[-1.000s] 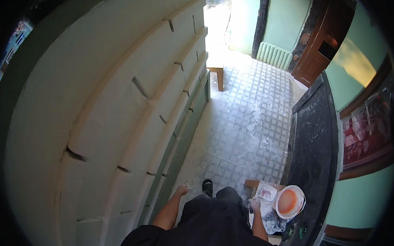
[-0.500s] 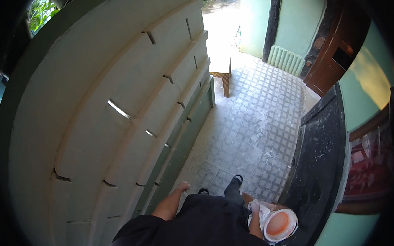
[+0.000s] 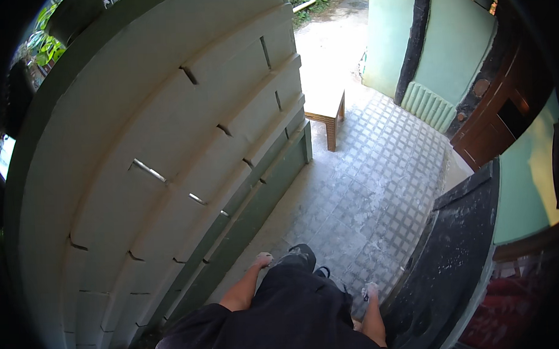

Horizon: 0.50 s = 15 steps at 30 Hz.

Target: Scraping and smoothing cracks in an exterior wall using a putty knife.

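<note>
My left hand (image 3: 264, 259) hangs loosely at my side, nearest the foot of the pale partition (image 3: 232, 237), and touches nothing. No object shows in it, and its fingers look slack and a little apart. To my right, my right hand (image 3: 370, 291) is held low over the tiled floor (image 3: 366, 190). White smears cover its fingers, and a dark gap shows between them; I make out no object there. My dark shirt (image 3: 278, 316) fills the lower middle, with a trousered leg (image 3: 302, 255) and part of a sandal (image 3: 322, 272) beyond it.
The tall partition runs along my left. A long black panel (image 3: 448, 248) lines the right side. Ahead, a small table (image 3: 328, 116) with woven-looking legs stands by the partition's end, near the bright opening. A brown door (image 3: 505, 114) is at the far right.
I have stepped, and a different leg now shows forward. The whitish bucket with an orange inside, earlier beside my right hand, is out of view. My right hand has swung outward over the floor.
</note>
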Each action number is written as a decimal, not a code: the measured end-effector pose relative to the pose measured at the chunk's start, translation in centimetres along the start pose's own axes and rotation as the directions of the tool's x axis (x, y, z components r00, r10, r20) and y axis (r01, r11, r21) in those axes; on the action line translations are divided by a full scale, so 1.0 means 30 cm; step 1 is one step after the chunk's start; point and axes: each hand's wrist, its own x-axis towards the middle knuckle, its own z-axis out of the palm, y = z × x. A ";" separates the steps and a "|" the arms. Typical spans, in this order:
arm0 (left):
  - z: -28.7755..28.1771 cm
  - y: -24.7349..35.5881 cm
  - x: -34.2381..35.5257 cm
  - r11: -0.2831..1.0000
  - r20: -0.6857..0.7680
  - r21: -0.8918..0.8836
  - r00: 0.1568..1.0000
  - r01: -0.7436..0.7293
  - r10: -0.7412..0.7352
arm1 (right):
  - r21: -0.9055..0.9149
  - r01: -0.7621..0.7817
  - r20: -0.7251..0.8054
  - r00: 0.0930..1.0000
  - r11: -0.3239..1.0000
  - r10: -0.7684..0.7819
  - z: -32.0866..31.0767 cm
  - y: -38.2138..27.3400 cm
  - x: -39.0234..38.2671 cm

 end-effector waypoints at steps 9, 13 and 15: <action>-0.037 0.092 0.214 0.974 0.147 0.018 0.963 0.226 -0.226 | -0.265 0.000 0.108 0.994 0.964 0.029 0.143 -0.208 0.201; -0.049 0.268 0.344 0.974 0.160 -0.079 0.967 0.214 -0.199 | -0.828 0.546 0.465 0.795 0.127 -0.389 0.043 -0.152 0.536; -0.097 0.316 0.432 0.968 0.102 -0.169 0.980 0.185 -0.170 | -0.816 0.570 0.555 0.725 -0.099 -0.408 -0.095 -0.096 0.646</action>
